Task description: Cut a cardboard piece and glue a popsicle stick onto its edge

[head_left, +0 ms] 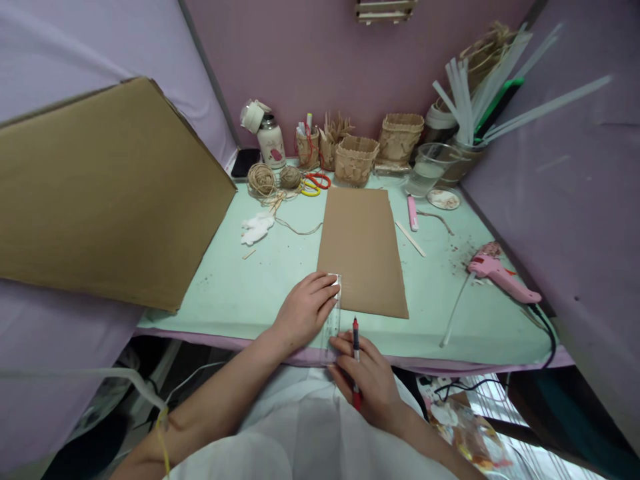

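Note:
A clear ruler (332,327) lies lengthwise over the lower left corner of a flat brown cardboard sheet (363,247), its near end reaching past the table edge. My left hand (307,310) is closed over the ruler's far part, fingertips pressing on it at the sheet's left edge. Held in my right hand (370,380) is a red and grey pen (356,347), its tip pointing away from me, just short of the sheet's bottom edge. The thumb and index finger of that hand touch the ruler's near end.
A large cardboard panel (110,200) leans at the left. Twine balls (262,180), scissors (318,181) and woven baskets (356,161) stand along the back. To the right are a pink cutter (412,213), a wooden stick (411,239), a plastic cup (425,175) and a corded pink glue gun (503,277).

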The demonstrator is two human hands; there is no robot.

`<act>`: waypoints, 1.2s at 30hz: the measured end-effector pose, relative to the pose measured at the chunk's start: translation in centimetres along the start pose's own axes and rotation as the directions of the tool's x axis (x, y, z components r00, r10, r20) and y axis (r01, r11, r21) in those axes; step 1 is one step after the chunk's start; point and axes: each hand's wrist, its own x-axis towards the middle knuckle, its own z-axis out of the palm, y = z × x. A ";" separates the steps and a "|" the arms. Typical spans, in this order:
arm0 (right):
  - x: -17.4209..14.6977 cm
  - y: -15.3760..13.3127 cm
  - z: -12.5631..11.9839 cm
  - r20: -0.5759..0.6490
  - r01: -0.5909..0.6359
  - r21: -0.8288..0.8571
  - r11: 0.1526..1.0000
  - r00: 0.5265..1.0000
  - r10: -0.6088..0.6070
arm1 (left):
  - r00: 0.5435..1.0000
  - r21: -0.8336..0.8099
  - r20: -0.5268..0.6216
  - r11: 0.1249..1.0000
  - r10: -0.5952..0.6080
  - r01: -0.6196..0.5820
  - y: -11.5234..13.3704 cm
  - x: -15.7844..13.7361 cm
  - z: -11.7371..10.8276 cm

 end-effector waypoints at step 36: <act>0.0 0.0 0.1 0.013 -0.016 -0.010 1.000 1.000 0.016 | 1.000 -0.017 0.010 1.000 -0.001 0.001 -0.2 0.0 0.0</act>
